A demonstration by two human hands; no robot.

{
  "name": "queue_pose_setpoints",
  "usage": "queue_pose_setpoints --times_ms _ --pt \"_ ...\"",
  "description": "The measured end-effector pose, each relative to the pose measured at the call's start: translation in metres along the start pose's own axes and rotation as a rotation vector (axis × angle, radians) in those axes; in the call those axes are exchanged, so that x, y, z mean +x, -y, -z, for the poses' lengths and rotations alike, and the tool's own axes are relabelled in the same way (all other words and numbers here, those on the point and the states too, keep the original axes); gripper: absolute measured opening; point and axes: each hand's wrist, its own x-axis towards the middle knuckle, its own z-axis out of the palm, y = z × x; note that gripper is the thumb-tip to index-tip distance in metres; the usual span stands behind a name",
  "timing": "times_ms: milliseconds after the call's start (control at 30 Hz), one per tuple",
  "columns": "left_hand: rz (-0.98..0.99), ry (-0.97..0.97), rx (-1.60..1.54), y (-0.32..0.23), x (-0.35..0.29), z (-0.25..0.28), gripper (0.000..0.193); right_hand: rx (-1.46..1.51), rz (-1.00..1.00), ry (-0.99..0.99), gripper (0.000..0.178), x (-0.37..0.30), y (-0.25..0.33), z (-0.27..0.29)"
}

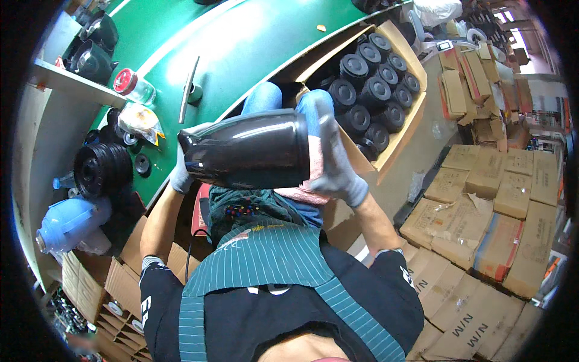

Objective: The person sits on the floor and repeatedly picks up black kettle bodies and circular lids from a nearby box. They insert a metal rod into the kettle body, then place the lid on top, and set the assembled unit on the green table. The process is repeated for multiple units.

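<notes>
Across my lap lies a glossy black jug-like vessel (pixel 247 151) on its side, its pointed lip toward the left and its wide rimmed end toward the right. My left hand (pixel 181 169), in a grey glove, grips the lipped end; most of its fingers are behind the vessel. Beside the rimmed end is my right hand (pixel 338 160), also gloved in grey, with fingers stretched out and the thumb apart. Whether it touches the rim I cannot tell. A pink cloth (pixel 315 160) lies over my leg between that hand and the vessel.
An open carton (pixel 416 108) of black ribbed cylindrical parts stands at the right of the green table (pixel 241 60). On the table are a red-lidded jar (pixel 134 85) and a rod in a holder (pixel 190 90). Stacked cardboard boxes (pixel 476 205) fill the right; a blue jug (pixel 75 224) is at left.
</notes>
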Motion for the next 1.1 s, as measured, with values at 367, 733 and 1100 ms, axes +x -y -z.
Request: queue_pose_setpoints --times_ms 367,733,1100 --pt "-0.303 0.122 0.478 -0.051 0.013 -0.014 0.055 0.230 -0.353 0.066 0.070 0.003 0.009 0.000" --pt "-0.698 0.074 0.851 -0.093 0.017 -0.033 0.043 0.779 -0.861 0.068 0.065 0.012 0.013 0.006" --pt "-0.387 -0.025 0.552 -0.079 0.020 -0.040 0.033 0.746 -0.330 -0.226 0.083 0.007 0.016 -0.008"
